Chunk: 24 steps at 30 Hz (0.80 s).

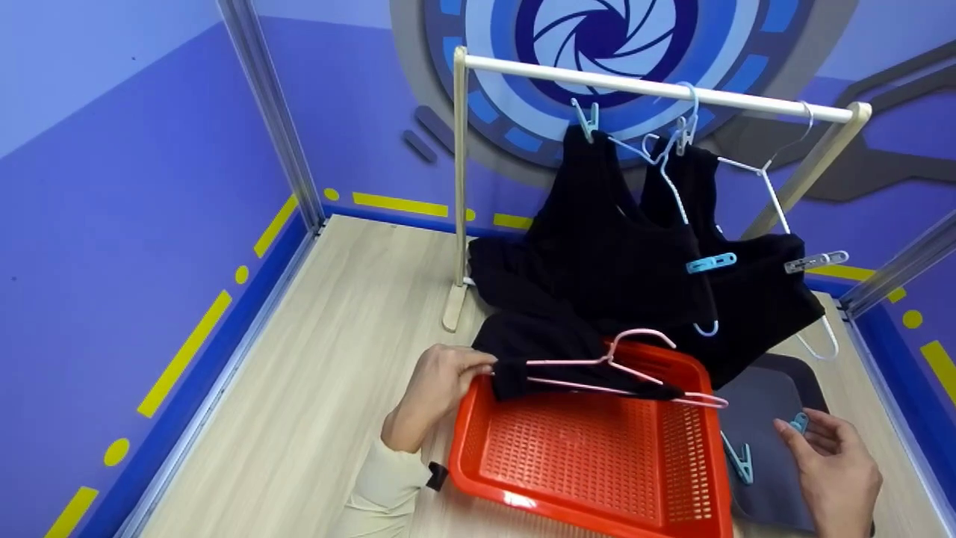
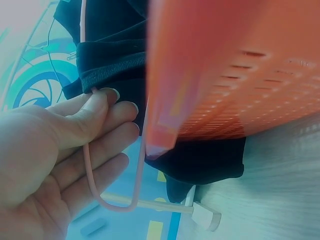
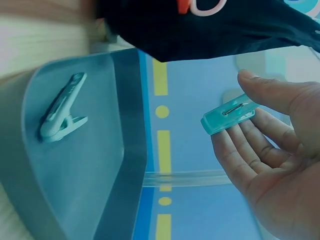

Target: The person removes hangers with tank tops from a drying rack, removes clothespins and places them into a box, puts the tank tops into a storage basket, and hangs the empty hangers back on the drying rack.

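Pink hanger (image 1: 609,359) with black garment (image 1: 511,379) on it, up over the far rim of red basket (image 1: 515,498); left hand (image 1: 441,381) pinches its left end at the cloth. Right hand (image 1: 840,463) pinches blue clip (image 1: 799,422) above gray tray (image 1: 769,403) near the right edge of the table (image 1: 358,314), second clip (image 1: 742,459) lying in tray. Rack (image 1: 460,187) with black tops (image 1: 597,224) at table's far edge.

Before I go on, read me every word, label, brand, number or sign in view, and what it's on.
None readable in any view.
Wall: only graphics, a ring emblem and yellow dashes; no lettering.
Red basket, gray tray, pink hanger: no markings visible.
Held clothespin: any tiny marking would be too small to read.
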Motion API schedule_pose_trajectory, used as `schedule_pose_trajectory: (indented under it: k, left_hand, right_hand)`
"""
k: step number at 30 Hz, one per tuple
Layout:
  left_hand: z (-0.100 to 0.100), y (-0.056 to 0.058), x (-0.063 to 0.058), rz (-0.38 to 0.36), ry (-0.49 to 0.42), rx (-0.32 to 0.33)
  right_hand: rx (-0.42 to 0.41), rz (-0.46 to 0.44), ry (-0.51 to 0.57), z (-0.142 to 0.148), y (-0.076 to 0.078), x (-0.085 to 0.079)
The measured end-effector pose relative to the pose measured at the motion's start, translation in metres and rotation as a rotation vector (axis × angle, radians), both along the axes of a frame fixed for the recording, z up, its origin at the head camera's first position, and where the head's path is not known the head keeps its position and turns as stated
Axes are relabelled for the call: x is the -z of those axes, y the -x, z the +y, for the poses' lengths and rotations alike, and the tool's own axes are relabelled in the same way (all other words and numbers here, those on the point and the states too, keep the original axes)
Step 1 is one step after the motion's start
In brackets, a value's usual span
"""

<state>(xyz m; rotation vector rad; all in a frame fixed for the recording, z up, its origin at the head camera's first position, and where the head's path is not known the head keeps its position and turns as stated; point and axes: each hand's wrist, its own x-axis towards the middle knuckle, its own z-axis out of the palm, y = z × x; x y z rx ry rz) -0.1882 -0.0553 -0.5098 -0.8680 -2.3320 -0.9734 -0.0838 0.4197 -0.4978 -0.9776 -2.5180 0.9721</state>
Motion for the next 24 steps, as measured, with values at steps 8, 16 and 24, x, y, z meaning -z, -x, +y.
schedule_pose_trajectory:
  k: [8,16,24]
  left_hand:
    - [0.0,0.0,0.0,0.0,-0.02,0.003]
    - [0.0,0.0,0.0,0.002,-0.016,-0.003]
    - [0.0,0.0,0.001,-0.007,-0.008,-0.006]
  right_hand:
    - [-0.015,-0.018,0.004,0.009,0.0,0.017]
    - [-0.009,-0.062,0.005,0.019,0.002,0.034]
    - [-0.027,-0.063,-0.014,0.026,0.003,0.049]
